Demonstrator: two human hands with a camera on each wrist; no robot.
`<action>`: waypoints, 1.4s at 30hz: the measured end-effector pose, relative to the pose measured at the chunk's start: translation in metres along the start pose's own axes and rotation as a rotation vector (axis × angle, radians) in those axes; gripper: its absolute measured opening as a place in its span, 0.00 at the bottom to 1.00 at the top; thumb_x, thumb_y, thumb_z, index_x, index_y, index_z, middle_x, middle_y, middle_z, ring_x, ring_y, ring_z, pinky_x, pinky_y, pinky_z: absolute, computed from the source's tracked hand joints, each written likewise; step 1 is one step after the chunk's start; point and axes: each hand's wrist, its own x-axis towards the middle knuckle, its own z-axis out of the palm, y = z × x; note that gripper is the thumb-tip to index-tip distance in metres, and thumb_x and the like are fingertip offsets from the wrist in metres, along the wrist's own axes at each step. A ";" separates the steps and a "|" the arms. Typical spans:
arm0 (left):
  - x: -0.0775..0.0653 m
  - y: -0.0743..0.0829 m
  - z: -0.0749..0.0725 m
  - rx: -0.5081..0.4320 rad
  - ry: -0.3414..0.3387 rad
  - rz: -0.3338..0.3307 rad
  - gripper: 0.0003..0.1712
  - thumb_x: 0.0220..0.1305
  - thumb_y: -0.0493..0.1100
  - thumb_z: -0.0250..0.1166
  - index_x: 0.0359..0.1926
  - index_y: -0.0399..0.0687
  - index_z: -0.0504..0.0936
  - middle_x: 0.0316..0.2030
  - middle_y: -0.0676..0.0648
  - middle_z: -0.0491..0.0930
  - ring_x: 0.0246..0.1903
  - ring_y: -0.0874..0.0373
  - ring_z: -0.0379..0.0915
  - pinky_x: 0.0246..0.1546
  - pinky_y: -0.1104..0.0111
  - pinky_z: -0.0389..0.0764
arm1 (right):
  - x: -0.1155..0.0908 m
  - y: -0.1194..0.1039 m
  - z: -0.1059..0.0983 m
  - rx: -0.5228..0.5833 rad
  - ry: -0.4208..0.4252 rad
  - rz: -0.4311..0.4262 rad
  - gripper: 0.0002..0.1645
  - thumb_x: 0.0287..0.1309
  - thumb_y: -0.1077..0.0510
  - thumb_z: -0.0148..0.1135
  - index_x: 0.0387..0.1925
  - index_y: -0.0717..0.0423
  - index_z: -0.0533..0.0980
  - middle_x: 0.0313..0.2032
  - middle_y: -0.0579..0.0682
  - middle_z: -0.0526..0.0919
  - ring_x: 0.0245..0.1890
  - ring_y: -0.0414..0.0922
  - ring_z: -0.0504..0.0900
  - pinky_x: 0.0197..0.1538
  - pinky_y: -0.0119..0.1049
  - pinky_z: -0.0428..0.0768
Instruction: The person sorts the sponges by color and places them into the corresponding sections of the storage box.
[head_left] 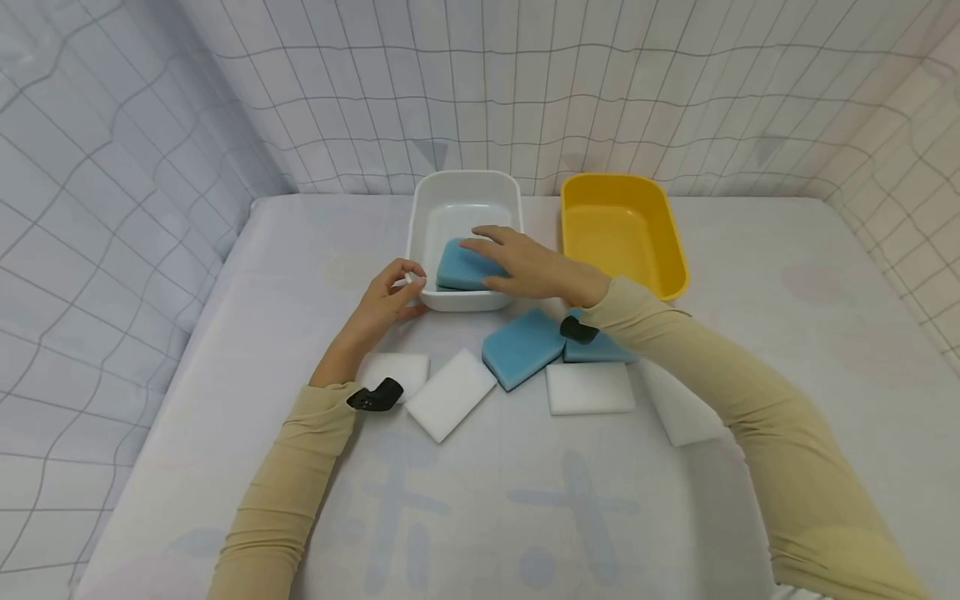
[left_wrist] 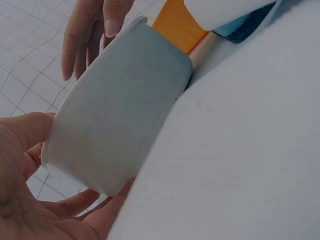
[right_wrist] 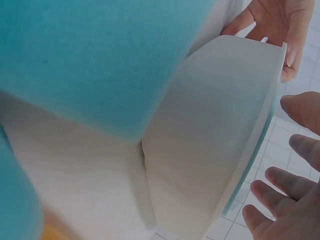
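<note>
A white plastic tub (head_left: 465,302) stands at the back of the table with a blue sponge (head_left: 459,268) lying inside it. My left hand (head_left: 384,302) grips the tub's near left corner, thumb at the rim and fingers curled under the outer wall, as the left wrist view shows. Over the sponge reaches my right hand (head_left: 525,262), fingers spread and partly covering it. The right wrist view shows these fingers (right_wrist: 287,182) apart, with nothing between them, beside the tub's rim.
A yellow tub (head_left: 611,237) stands right of the white one. In front lie a blue sponge (head_left: 523,348), another blue sponge (head_left: 596,350) partly under the right wrist, and several white sponge blocks (head_left: 452,396). A grid-patterned curtain (head_left: 487,92) rises behind the table.
</note>
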 end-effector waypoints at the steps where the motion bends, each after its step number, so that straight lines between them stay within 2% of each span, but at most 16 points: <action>1: 0.000 0.000 0.000 0.000 0.000 0.001 0.10 0.70 0.45 0.52 0.48 0.48 0.64 0.67 0.40 0.46 0.64 0.45 0.57 0.59 0.54 0.73 | -0.001 0.000 0.000 -0.001 0.007 -0.005 0.34 0.65 0.53 0.54 0.69 0.54 0.56 0.70 0.61 0.54 0.69 0.57 0.57 0.71 0.52 0.60; 11: 0.001 -0.004 -0.001 -0.006 -0.001 0.012 0.08 0.70 0.46 0.52 0.46 0.51 0.65 0.68 0.39 0.45 0.64 0.45 0.57 0.58 0.56 0.73 | -0.012 -0.001 -0.004 -0.011 0.109 -0.040 0.33 0.63 0.54 0.56 0.67 0.52 0.59 0.67 0.60 0.60 0.66 0.54 0.63 0.69 0.49 0.64; 15: 0.000 -0.004 -0.002 -0.001 -0.004 0.017 0.07 0.69 0.46 0.52 0.45 0.54 0.66 0.69 0.39 0.44 0.65 0.46 0.57 0.56 0.59 0.76 | -0.021 -0.002 -0.007 -0.010 0.135 -0.058 0.32 0.63 0.55 0.56 0.67 0.53 0.60 0.66 0.60 0.61 0.65 0.53 0.63 0.68 0.47 0.66; 19: -0.001 -0.003 -0.002 0.003 -0.006 0.018 0.07 0.69 0.47 0.52 0.46 0.55 0.66 0.68 0.40 0.44 0.65 0.46 0.56 0.56 0.61 0.76 | -0.031 -0.002 -0.009 0.001 0.144 -0.070 0.31 0.63 0.56 0.56 0.66 0.53 0.61 0.66 0.59 0.62 0.65 0.52 0.63 0.68 0.46 0.67; 25: 0.000 -0.002 -0.002 0.006 -0.012 0.017 0.13 0.70 0.47 0.52 0.50 0.49 0.65 0.67 0.40 0.44 0.65 0.46 0.56 0.59 0.55 0.72 | -0.045 0.001 -0.008 -0.007 0.164 -0.082 0.31 0.62 0.58 0.57 0.65 0.55 0.62 0.64 0.60 0.63 0.63 0.53 0.65 0.66 0.46 0.69; 30: 0.001 -0.003 -0.001 0.012 -0.013 0.011 0.17 0.70 0.46 0.52 0.54 0.45 0.63 0.66 0.40 0.44 0.64 0.46 0.57 0.59 0.55 0.72 | -0.056 0.001 -0.006 -0.013 0.136 -0.060 0.31 0.63 0.57 0.55 0.66 0.53 0.61 0.65 0.58 0.62 0.64 0.52 0.64 0.66 0.46 0.69; 36: 0.001 -0.003 -0.001 0.024 0.002 0.005 0.15 0.70 0.48 0.52 0.54 0.50 0.65 0.65 0.42 0.46 0.64 0.47 0.57 0.57 0.60 0.75 | -0.068 0.000 0.000 -0.026 0.139 -0.078 0.31 0.62 0.58 0.56 0.65 0.54 0.61 0.64 0.58 0.64 0.63 0.52 0.65 0.66 0.47 0.69; 42: 0.001 -0.002 0.000 0.023 0.003 0.004 0.16 0.70 0.47 0.52 0.55 0.47 0.64 0.64 0.42 0.46 0.64 0.47 0.58 0.58 0.57 0.74 | -0.078 0.000 0.008 -0.021 0.161 -0.117 0.30 0.62 0.58 0.57 0.65 0.55 0.62 0.62 0.58 0.66 0.61 0.52 0.68 0.64 0.47 0.71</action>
